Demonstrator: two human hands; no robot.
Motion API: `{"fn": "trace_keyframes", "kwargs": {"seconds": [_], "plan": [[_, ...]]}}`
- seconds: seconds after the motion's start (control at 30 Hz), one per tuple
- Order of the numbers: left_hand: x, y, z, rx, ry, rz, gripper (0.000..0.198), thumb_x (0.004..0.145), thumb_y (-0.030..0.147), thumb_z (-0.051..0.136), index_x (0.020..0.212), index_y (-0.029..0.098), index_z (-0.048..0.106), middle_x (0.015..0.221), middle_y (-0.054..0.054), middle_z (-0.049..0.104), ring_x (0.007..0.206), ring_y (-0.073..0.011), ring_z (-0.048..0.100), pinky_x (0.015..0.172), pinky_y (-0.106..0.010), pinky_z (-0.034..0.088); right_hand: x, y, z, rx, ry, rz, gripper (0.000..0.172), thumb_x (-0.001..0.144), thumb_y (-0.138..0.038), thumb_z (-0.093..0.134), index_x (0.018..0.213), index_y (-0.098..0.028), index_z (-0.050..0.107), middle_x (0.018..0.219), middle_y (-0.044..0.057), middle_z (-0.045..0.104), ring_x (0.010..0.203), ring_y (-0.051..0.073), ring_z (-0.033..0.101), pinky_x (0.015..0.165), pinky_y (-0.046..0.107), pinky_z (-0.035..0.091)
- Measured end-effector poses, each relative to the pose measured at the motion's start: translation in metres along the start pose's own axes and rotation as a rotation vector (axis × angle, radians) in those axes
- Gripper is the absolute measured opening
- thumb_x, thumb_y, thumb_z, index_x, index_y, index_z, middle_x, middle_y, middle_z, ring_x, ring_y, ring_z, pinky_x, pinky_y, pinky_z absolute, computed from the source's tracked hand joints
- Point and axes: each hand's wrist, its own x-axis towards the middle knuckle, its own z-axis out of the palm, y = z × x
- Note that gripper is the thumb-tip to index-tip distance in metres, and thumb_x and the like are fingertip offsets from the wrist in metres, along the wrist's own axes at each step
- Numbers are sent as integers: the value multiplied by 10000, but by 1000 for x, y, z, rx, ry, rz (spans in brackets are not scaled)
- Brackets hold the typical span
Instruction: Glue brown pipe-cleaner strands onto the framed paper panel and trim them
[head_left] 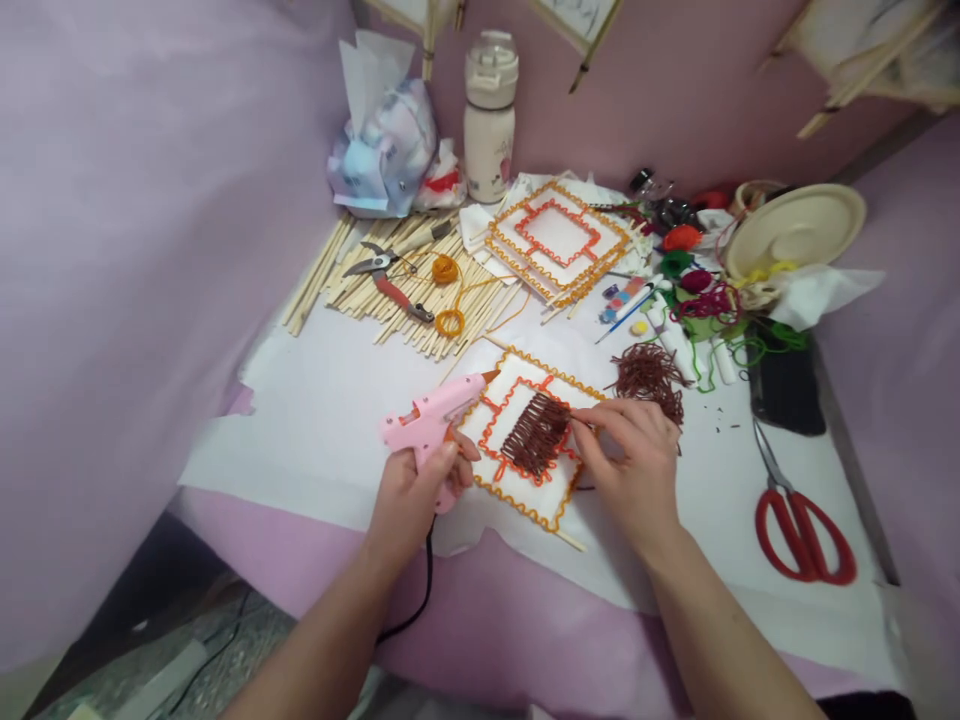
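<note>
My left hand (431,475) is wrapped round the handle of a pink hot glue gun (427,415), its nozzle pointing up and to the right. Below it lies a square stick-framed panel (480,490) edged with wavy orange-yellow yarn and an inner outline of red-orange yarn. Rows of dark brown yarn (537,434) cover much of the panel's middle. My right hand (626,455) pinches at the right end of these rows, with the thumb and forefinger pressed together on what looks like a brown yarn piece. A loose pile of cut brown yarn (649,375) rests just beyond that hand.
Red-handled scissors (802,530) lie at the right, near a black phone (787,385). Behind are bamboo sticks (360,290), pruning shears (394,285), finished-looking yarn frames (559,245), a bottle (490,120) and tissues (386,140). The glue gun's black cord (420,600) hangs over the front edge.
</note>
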Motion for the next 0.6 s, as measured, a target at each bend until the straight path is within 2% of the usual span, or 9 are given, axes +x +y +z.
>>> {"fn": "trace_keyframes", "kwargs": {"seconds": [0.2,0.37,0.6], "plan": [[1,5,3,108,36,3,407,890,505,506,801,144,673,593,-38,613,523,-133,518,507,-233,381,-15,13,2,217,-22,-19,132,931,-216,557,940,-230,688,1081,70,665,1015,222,596,897,423,459],[-8,17,7,204,47,15,459,880,523,492,786,123,697,556,-37,601,466,-117,485,454,-221,347,-18,21,10,261,32,-42,156,929,-229,545,942,-227,700,1073,84,669,1027,232,602,926,452,486],[-13,22,16,223,143,41,419,839,510,553,799,111,672,606,-64,650,465,-120,504,441,-221,362,-23,25,11,225,30,-96,177,942,-240,530,922,-203,702,1062,97,656,1028,235,581,929,457,489]]}}
